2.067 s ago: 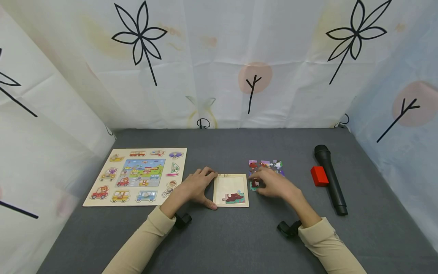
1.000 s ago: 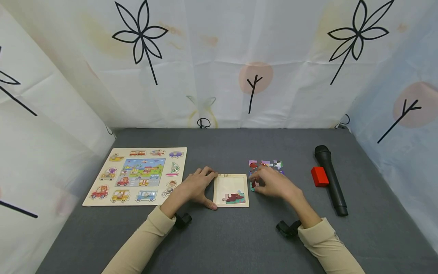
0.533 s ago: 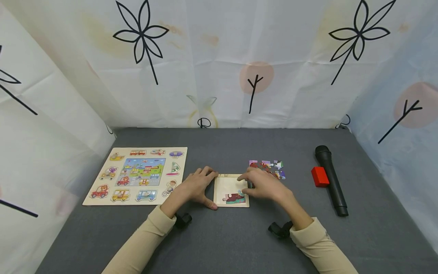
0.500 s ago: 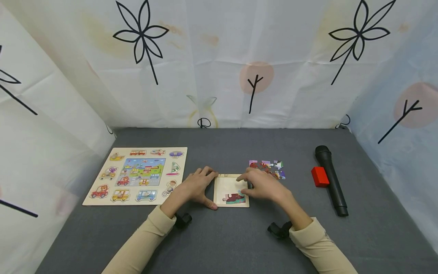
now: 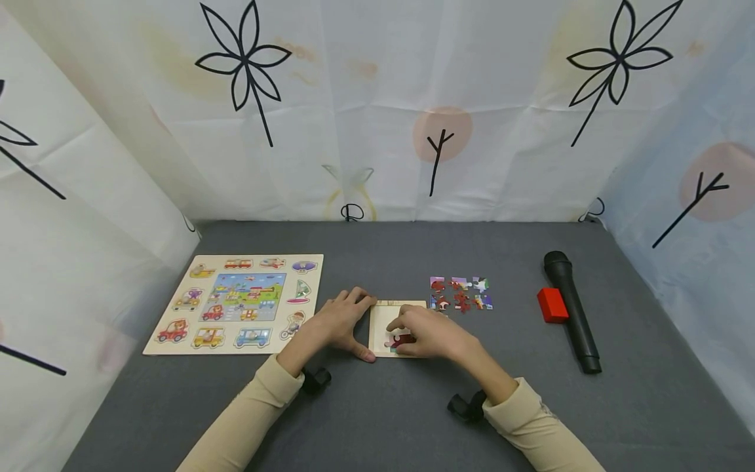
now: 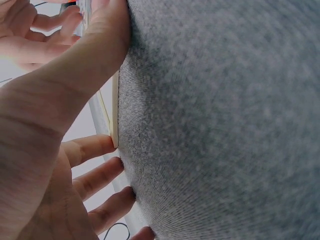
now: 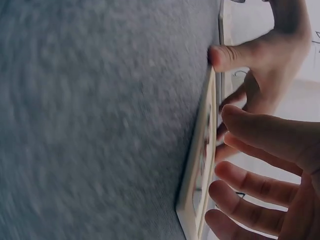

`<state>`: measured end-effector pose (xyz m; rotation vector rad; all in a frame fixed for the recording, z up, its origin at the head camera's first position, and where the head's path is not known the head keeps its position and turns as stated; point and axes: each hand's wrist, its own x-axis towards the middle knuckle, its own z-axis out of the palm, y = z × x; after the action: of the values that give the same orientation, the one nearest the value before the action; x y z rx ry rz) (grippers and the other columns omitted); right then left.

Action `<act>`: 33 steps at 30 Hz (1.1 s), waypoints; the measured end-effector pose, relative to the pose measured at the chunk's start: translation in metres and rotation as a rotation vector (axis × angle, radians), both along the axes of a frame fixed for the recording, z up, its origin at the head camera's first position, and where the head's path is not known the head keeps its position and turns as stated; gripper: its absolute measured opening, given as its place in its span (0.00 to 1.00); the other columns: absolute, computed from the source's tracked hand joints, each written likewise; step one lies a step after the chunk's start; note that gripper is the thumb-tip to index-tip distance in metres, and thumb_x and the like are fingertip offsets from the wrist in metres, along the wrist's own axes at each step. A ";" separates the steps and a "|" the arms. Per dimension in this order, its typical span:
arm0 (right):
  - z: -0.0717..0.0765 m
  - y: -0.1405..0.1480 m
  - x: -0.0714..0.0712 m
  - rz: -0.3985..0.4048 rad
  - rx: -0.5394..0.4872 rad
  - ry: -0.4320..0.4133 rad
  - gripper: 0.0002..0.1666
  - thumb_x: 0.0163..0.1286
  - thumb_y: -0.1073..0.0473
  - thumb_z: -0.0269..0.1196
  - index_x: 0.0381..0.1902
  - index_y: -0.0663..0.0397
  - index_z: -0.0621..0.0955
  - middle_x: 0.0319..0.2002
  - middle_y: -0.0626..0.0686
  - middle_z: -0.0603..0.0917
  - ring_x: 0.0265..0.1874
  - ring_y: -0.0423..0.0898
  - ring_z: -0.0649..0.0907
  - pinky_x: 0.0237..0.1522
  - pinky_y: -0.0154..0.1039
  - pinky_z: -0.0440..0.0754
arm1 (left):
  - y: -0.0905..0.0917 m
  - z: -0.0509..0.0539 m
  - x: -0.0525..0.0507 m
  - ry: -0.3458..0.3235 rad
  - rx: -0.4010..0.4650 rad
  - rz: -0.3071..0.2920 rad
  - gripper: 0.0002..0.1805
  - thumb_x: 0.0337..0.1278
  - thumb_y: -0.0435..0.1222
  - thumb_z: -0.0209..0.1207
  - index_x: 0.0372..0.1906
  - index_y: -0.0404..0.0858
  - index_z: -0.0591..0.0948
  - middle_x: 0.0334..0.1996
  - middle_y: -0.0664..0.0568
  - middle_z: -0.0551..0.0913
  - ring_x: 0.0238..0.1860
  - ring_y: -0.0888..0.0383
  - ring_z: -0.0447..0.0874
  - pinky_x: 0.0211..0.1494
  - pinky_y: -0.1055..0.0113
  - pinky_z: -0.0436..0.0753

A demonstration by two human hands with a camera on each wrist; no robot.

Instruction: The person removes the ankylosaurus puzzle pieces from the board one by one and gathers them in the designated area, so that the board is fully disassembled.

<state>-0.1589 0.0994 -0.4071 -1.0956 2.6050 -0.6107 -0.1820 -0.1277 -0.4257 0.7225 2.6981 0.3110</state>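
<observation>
In the head view, a shallow wooden puzzle tray [image 5: 380,318] lies on the grey table. Dark red and teal jigsaw pieces [image 5: 404,339] sit along its near side, partly covered by my right hand [image 5: 433,333]. That hand is over the tray, thumb and index finger bent; the puzzle piece it brought across is hidden beneath it. My left hand [image 5: 339,322] rests at the tray's left side, thumb at the near corner and fingers at the far one. In the left wrist view, a fingertip touches the tray edge [image 6: 115,115].
Several loose jigsaw pieces [image 5: 461,301] lie in two rows right of the tray. A large vehicle picture board [image 5: 236,331] lies on the left. To the right, a black microphone [image 5: 573,314] touches a red block [image 5: 552,305]. Patterned cloth [image 5: 377,98] closes off the back.
My right hand has moved left from the loose pieces to above the tray. The nearest loose piece has gone from its spot beside the tray. My left hand has stayed put.
</observation>
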 end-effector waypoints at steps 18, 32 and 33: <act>-0.006 -0.008 0.003 0.065 0.040 0.047 0.08 0.59 0.62 0.76 0.35 0.54 0.86 0.31 0.52 0.78 0.28 0.37 0.69 0.31 0.29 0.67 | 0.000 0.000 0.001 0.001 0.004 -0.003 0.61 0.33 0.64 0.79 0.75 0.44 0.67 0.71 0.44 0.68 0.69 0.42 0.70 0.67 0.37 0.73; -0.005 -0.007 0.004 0.009 0.018 0.004 0.15 0.60 0.63 0.76 0.44 0.56 0.85 0.32 0.51 0.79 0.30 0.38 0.71 0.33 0.31 0.70 | 0.000 0.000 0.000 0.003 0.006 -0.004 0.61 0.33 0.64 0.78 0.75 0.44 0.67 0.71 0.44 0.68 0.69 0.41 0.70 0.67 0.37 0.73; -0.005 -0.007 0.004 0.007 0.016 0.004 0.15 0.59 0.63 0.76 0.43 0.56 0.85 0.32 0.51 0.79 0.30 0.37 0.71 0.33 0.31 0.70 | 0.000 0.000 0.000 0.002 0.007 -0.004 0.61 0.33 0.64 0.78 0.75 0.44 0.67 0.71 0.44 0.68 0.69 0.41 0.70 0.67 0.37 0.73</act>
<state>-0.1546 0.0920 -0.4124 -1.1019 2.6043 -0.5861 -0.1817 -0.1281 -0.4254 0.7310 2.6987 0.3183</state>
